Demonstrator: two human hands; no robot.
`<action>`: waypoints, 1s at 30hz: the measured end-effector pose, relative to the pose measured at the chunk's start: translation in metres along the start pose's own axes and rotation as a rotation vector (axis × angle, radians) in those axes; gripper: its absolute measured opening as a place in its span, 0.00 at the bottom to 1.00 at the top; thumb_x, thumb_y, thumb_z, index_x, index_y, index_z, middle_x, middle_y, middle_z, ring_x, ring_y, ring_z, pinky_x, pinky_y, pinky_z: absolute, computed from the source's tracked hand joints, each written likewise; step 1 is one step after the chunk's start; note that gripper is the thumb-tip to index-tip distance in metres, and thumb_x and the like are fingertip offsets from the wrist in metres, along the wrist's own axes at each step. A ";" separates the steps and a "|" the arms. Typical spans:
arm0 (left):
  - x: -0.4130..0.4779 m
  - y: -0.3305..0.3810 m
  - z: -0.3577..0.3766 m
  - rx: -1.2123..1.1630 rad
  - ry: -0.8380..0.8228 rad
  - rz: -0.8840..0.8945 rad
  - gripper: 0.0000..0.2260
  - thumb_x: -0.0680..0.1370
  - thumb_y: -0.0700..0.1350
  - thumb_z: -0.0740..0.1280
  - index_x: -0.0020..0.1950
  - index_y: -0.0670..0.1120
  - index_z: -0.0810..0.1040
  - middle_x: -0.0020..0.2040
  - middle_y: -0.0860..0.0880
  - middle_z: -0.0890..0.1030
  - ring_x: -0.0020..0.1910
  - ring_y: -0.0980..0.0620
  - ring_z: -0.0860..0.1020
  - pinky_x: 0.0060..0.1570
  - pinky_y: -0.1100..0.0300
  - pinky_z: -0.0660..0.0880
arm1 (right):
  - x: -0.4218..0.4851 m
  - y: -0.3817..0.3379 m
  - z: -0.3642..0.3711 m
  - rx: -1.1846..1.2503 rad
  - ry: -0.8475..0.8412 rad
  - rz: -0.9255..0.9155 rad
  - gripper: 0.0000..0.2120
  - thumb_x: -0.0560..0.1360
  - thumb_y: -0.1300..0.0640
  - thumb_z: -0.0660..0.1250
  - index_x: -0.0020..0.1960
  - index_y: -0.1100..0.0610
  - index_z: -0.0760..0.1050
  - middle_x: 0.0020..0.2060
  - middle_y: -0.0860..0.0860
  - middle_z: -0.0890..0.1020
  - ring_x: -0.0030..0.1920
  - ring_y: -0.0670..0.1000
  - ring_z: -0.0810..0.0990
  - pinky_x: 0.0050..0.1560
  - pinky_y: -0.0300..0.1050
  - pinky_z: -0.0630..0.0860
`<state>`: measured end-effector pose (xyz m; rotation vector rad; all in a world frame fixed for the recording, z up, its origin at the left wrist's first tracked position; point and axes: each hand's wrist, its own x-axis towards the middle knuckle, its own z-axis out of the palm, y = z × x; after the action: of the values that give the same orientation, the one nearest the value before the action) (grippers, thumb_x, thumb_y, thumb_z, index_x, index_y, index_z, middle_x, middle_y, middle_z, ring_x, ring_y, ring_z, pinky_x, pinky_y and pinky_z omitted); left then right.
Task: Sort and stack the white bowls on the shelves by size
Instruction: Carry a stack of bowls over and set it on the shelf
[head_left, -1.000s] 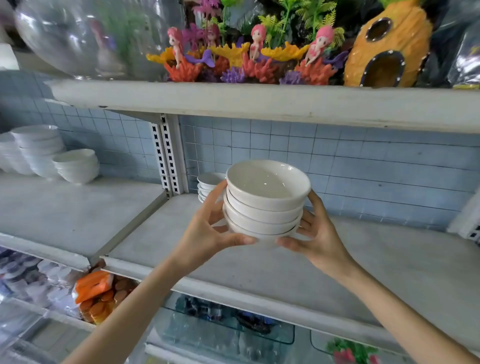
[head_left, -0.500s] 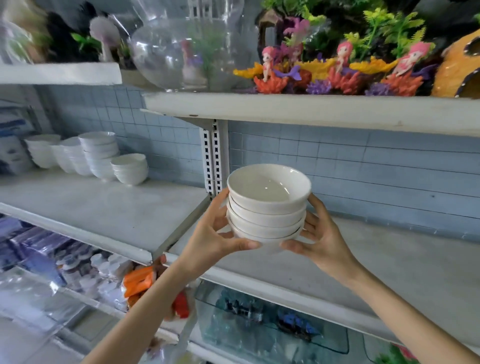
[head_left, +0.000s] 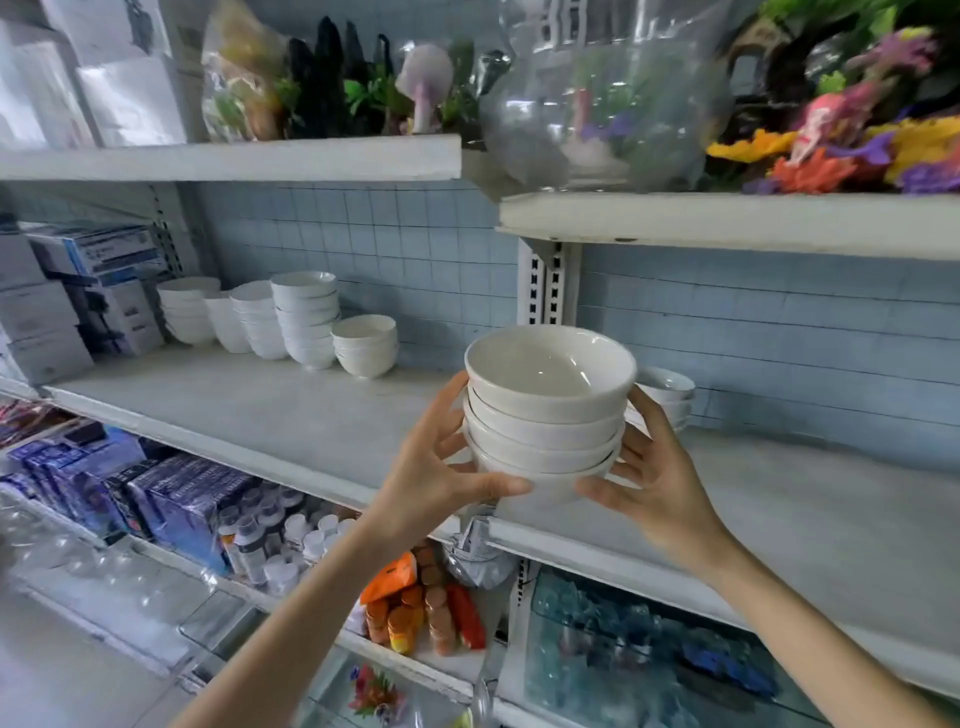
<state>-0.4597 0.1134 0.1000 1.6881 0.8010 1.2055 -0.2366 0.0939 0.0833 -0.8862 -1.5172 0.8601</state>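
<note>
A stack of several white bowls (head_left: 548, 410) is held in the air in front of the shelf join. My left hand (head_left: 436, 467) grips its left side with the thumb under the bottom bowl. My right hand (head_left: 649, 478) grips the right side. Behind my right hand a small stack of white bowls (head_left: 667, 392) stands on the right shelf (head_left: 779, 493). On the left shelf (head_left: 249, 405) stand several stacks of white bowls (head_left: 306, 317), with a shorter stack (head_left: 365, 345) at their right end.
Boxes (head_left: 78, 296) are piled at the left shelf's far left. Above, a glass fishbowl (head_left: 602, 93) and aquarium ornaments (head_left: 841, 140) sit on the upper shelf. Bottles and blue boxes (head_left: 171, 499) fill the shelf below. A metal upright (head_left: 545, 286) divides the two shelves.
My view has swung left, bringing the left shelf's bowl stacks and boxes into sight. Both hands still hold the stack, now over the join between the two shelves.
</note>
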 end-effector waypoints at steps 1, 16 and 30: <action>-0.001 -0.002 -0.009 -0.002 0.003 -0.004 0.47 0.54 0.55 0.83 0.69 0.65 0.64 0.64 0.53 0.78 0.64 0.51 0.75 0.56 0.50 0.78 | 0.004 0.001 0.008 0.002 -0.003 0.003 0.49 0.52 0.39 0.80 0.68 0.39 0.61 0.60 0.47 0.79 0.60 0.48 0.78 0.52 0.38 0.76; 0.060 -0.052 -0.128 -0.052 0.099 -0.051 0.48 0.50 0.55 0.83 0.66 0.62 0.65 0.64 0.50 0.76 0.61 0.55 0.77 0.51 0.58 0.79 | 0.128 0.048 0.093 0.065 -0.112 0.027 0.47 0.50 0.41 0.82 0.61 0.23 0.62 0.63 0.48 0.77 0.61 0.49 0.77 0.53 0.43 0.79; 0.151 -0.108 -0.224 -0.090 0.075 -0.079 0.47 0.57 0.36 0.80 0.72 0.55 0.64 0.65 0.49 0.74 0.62 0.51 0.76 0.55 0.54 0.78 | 0.239 0.096 0.156 0.143 -0.105 0.117 0.57 0.43 0.42 0.84 0.66 0.36 0.59 0.61 0.46 0.78 0.60 0.45 0.77 0.53 0.38 0.78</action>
<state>-0.6253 0.3525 0.0877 1.5329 0.8392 1.2382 -0.4062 0.3422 0.0875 -0.8416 -1.4843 1.1012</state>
